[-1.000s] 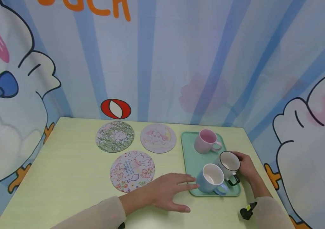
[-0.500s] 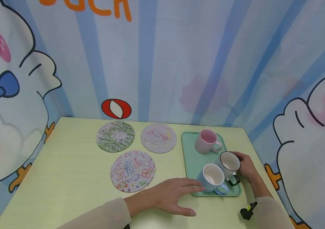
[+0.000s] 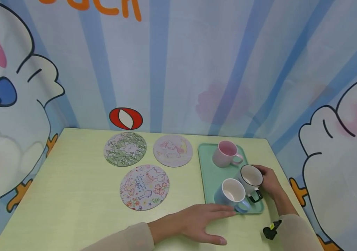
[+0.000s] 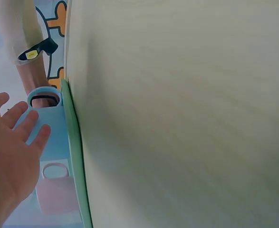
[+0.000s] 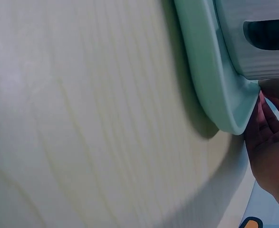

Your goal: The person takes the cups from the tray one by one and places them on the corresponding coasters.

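A green tray (image 3: 208, 179) on the table bears a pink mug (image 3: 222, 157) at the back, a white mug with a dark rim (image 3: 244, 183) at the right and a blue mug (image 3: 225, 195) at the front. My right hand (image 3: 269, 179) is at the tray's right edge beside the white mug. In the right wrist view its thumb and fingers pinch the tray's rim (image 5: 225, 102), though the fingertips are partly hidden. My left hand (image 3: 200, 221) hovers by the tray's front edge, fingers straight and spread, near the blue mug. Whether it touches the tray, I cannot tell.
Left of the tray lie three round mats: a green flowered one (image 3: 125, 149), a pale pink unicorn one (image 3: 172, 150) and a patterned one (image 3: 144, 187). Behind the table (image 3: 71, 191) hangs a striped curtain (image 3: 178, 69) with cartoon ducks.
My left hand has moved rightward and nearer to me, from the tray's left side to its front edge. My right hand, the tray and the mugs stay in place.
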{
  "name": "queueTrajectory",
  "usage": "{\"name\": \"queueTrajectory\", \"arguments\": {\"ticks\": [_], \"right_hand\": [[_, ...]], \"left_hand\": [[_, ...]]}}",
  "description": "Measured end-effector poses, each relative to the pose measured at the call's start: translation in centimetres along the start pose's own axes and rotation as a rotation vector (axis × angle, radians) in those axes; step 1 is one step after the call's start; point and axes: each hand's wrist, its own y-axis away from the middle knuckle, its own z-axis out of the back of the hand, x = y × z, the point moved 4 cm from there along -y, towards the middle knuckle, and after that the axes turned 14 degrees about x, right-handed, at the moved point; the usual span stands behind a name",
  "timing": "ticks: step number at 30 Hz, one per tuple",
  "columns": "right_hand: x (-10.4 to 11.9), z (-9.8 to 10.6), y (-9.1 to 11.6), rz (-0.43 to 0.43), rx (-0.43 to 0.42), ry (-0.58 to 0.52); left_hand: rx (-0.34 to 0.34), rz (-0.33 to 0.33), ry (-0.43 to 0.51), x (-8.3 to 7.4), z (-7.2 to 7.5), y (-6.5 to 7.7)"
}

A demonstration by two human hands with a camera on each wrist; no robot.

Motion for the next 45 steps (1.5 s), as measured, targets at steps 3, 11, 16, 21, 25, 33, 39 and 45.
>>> {"name": "queueTrajectory", "arguments": {"ticks": [3, 11, 16, 21, 25, 33, 39, 45], "right_hand": [[0.1, 0.0, 0.0, 0.008, -0.003, 0.011], [0.1, 0.1, -0.1, 0.027, -0.007, 0.015], [-0.1, 0.1, -0.1, 0.038, -0.016, -0.001], [-0.3, 0.0, -0.1, 0.034, -0.015, -0.016], [-0.4, 0.1, -0.1, 0.031, -0.015, -0.015], [-0.4, 0.1, -0.1, 0.027, -0.01, -0.02], [-0.2, 0.0, 0.0, 0.021, -0.012, -0.013], [-0.3, 0.1, -0.1, 0.02, -0.007, -0.015]], "left_hand": [[0.016, 0.006, 0.026, -0.2, -0.4, -0.6], [0.077, 0.072, 0.094, -0.5, -1.0, -2.4], [0.1, 0.09, 0.186, -0.9, -1.1, -3.4], [0.086, 0.089, 0.219, -1.2, -1.3, -4.3], [0.085, 0.099, 0.229, -1.1, -1.4, -4.7], [0.075, 0.114, 0.275, -0.5, -1.8, -5.6], [0.069, 0.123, 0.369, -0.2, -2.4, -6.3], [0.061, 0.133, 0.423, -0.1, -2.7, -6.9]]}}
